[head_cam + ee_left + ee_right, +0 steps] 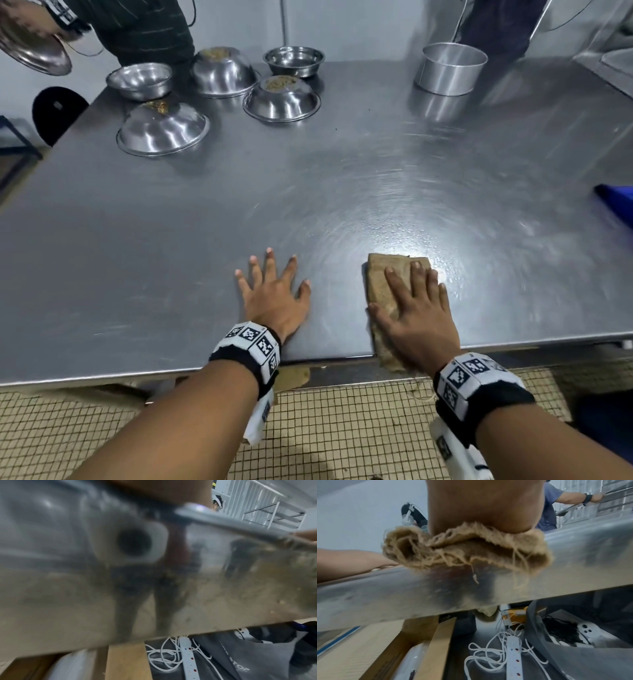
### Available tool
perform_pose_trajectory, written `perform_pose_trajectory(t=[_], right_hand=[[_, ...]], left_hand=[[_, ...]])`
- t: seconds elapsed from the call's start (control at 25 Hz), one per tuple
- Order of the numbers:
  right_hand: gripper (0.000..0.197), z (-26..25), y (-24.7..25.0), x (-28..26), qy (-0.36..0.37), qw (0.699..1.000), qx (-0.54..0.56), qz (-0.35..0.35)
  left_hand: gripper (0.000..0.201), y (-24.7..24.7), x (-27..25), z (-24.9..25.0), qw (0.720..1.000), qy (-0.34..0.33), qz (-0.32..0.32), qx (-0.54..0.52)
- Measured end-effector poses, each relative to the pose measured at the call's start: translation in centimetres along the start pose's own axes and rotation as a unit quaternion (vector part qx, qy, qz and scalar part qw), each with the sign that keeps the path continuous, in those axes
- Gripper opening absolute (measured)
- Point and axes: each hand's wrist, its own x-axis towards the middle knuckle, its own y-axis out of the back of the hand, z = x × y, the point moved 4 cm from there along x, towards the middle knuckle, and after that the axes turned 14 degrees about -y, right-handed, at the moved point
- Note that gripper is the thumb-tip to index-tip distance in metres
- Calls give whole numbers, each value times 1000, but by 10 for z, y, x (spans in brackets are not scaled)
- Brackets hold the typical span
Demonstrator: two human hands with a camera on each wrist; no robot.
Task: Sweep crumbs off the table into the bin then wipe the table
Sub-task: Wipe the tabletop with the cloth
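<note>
A folded tan cloth lies at the near edge of the steel table, its frayed end hanging over the rim. My right hand lies flat on the cloth with straight fingers and presses it down. My left hand rests flat on the bare table with fingers spread, a little to the left of the cloth. Wet streaks shine on the table beyond the cloth. The left wrist view shows only the table's blurred front edge. No bin is recognisable.
Several steel bowls stand at the far left, some upside down with crumbs on top. A steel pot sits far right. A blue object pokes in at the right edge. Another person holds a plate. Cables and a power strip lie under the table.
</note>
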Motion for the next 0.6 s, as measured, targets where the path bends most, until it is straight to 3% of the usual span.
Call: perform_pose_trajectory(t=[0.28,0.4,0.6], right_hand=[[80,79,31,88,-79,997,21,15],[84,68,34,111,-82,996,25,13],[87,31,27,105,-20,1000,23,4]], left_hand=[[66,-6,4,-1,999,22,33,11],[69,-9,7,-1,999,25,35,17],[64,-10,7,-1,999,28,39,22]])
